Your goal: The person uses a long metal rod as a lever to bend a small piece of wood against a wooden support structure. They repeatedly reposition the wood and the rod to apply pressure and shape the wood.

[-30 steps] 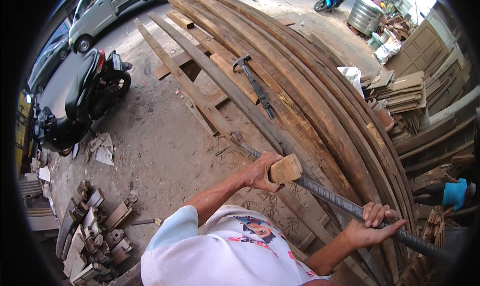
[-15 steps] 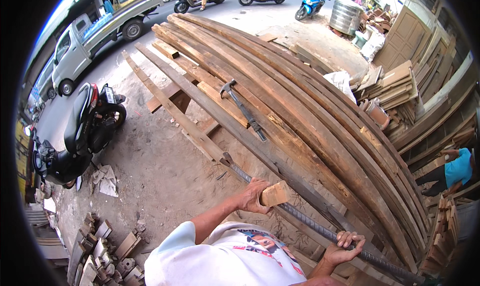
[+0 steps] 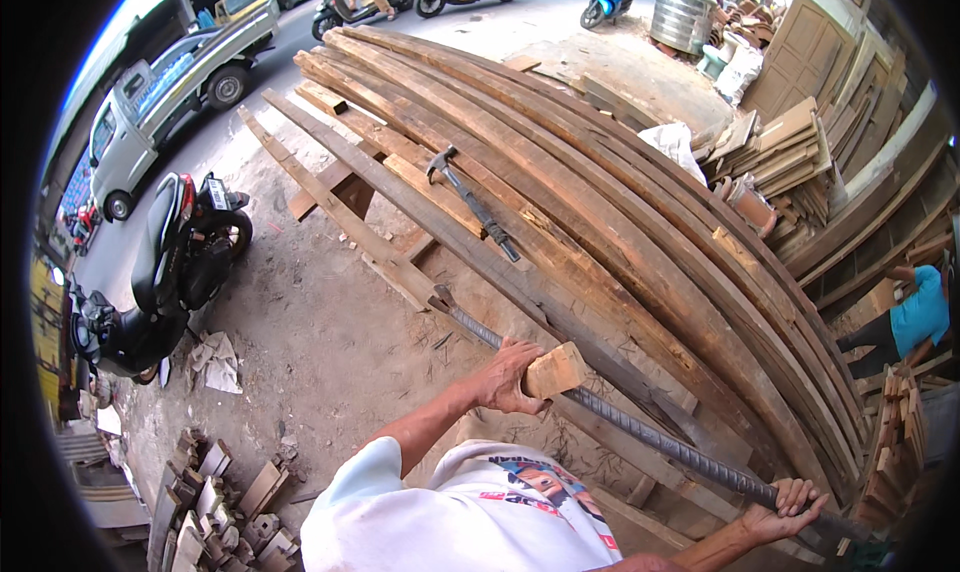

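A long, dark ribbed metal bar (image 3: 660, 452) runs slantwise in front of me, its flattened far end (image 3: 441, 297) at the end of a plank. My left hand (image 3: 505, 377) is closed around a short squared wood block (image 3: 557, 370) at the bar's upper part; whether it also grips the bar is hidden. Lower down, my right hand (image 3: 782, 512) wraps its fingers round the bar near its lower right end. A claw hammer (image 3: 472, 202) with a dark wrapped handle lies on the beams beyond.
Long wooden beams (image 3: 600, 242) lie side by side across the middle. Scrap wood (image 3: 215, 512) is heaped at lower left, beside a parked black motorbike (image 3: 165, 262). A person in a blue shirt (image 3: 920, 317) is at the right. A pickup truck (image 3: 150, 102) stands on the road.
My right hand has slid down the bar toward its lower right end. My left hand and the block have shifted slightly right and up in view. The view itself has turned a little.
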`<state>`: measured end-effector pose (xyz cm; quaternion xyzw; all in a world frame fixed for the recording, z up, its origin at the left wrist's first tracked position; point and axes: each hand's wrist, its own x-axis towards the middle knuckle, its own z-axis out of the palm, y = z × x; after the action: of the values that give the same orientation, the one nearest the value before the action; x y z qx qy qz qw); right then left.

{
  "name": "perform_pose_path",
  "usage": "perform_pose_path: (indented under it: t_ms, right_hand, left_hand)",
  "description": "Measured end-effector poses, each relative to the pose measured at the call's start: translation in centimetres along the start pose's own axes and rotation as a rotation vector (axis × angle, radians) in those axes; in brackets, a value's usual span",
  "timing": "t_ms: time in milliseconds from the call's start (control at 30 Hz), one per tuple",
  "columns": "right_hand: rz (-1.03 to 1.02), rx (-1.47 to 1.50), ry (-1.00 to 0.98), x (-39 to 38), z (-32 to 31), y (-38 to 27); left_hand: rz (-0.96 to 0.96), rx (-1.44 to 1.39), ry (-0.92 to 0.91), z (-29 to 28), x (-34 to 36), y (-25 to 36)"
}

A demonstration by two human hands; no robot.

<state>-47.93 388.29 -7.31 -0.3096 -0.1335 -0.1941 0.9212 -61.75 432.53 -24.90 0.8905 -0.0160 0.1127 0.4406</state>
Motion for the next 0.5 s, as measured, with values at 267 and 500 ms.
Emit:
perform_pose_path:
  t_ms: [267, 500]
  right_hand:
    - [0.088, -0.002, -0.09, -2.4, -4.9, 1.1]
    - [-0.073, -0.288, 0.239, -4.6, -2.5, 1.4]
  left_hand:
    - [-0.038, -0.072, 0.137, 1.1, -0.9, -0.7]
    - [0.004, -0.064, 0.107, 2.3, -0.9, -0.8]
